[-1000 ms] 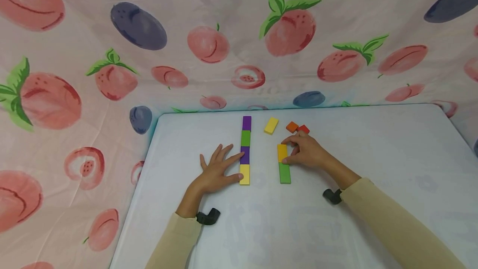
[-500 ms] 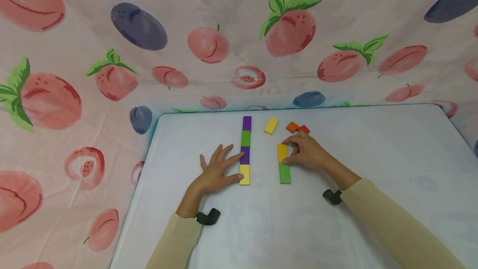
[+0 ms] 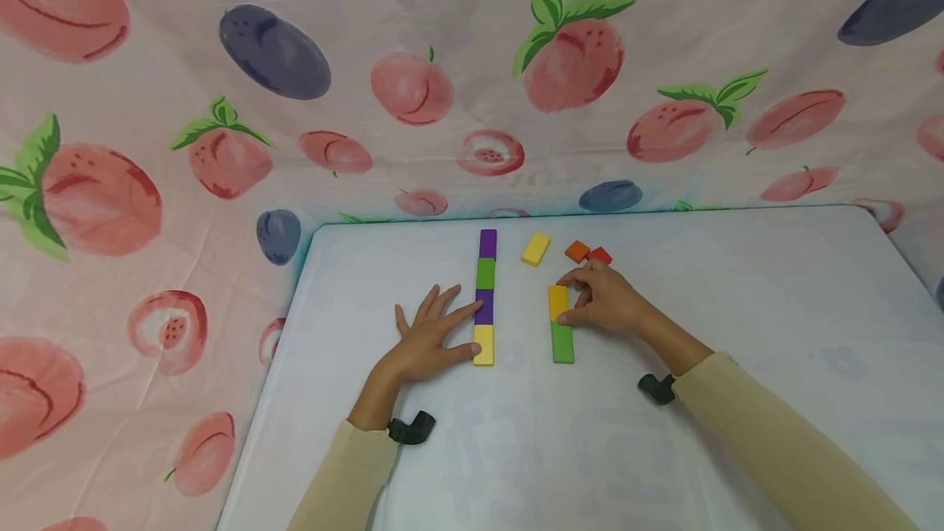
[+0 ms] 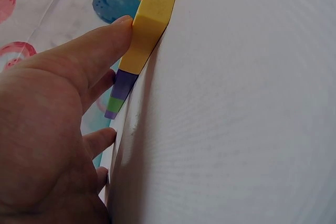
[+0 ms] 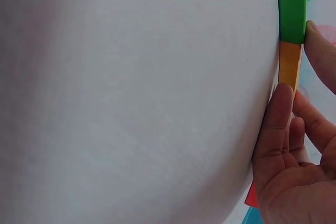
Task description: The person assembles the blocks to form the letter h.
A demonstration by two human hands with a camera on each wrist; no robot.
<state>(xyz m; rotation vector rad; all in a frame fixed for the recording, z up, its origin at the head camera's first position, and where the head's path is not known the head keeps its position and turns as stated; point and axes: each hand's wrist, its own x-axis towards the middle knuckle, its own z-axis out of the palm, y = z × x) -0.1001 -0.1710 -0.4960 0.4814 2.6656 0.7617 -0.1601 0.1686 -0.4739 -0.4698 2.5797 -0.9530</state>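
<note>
The right hand (image 3: 608, 301) pinches an amber block (image 3: 557, 300), end to end with a green block (image 3: 563, 343). The left hand (image 3: 424, 347), fingers spread wide, touches a purple block (image 3: 484, 314) and yellow block (image 3: 485, 338) in a four-block column (image 3: 485, 274) on the white surface (image 3: 516, 449).

No text, label, brand or number can be read. On the white tabletop (image 3: 774, 277), to the right of the right hand (image 3: 603, 298), a faint grey mark (image 3: 842, 360) is seen but cannot be deciphered.
</note>
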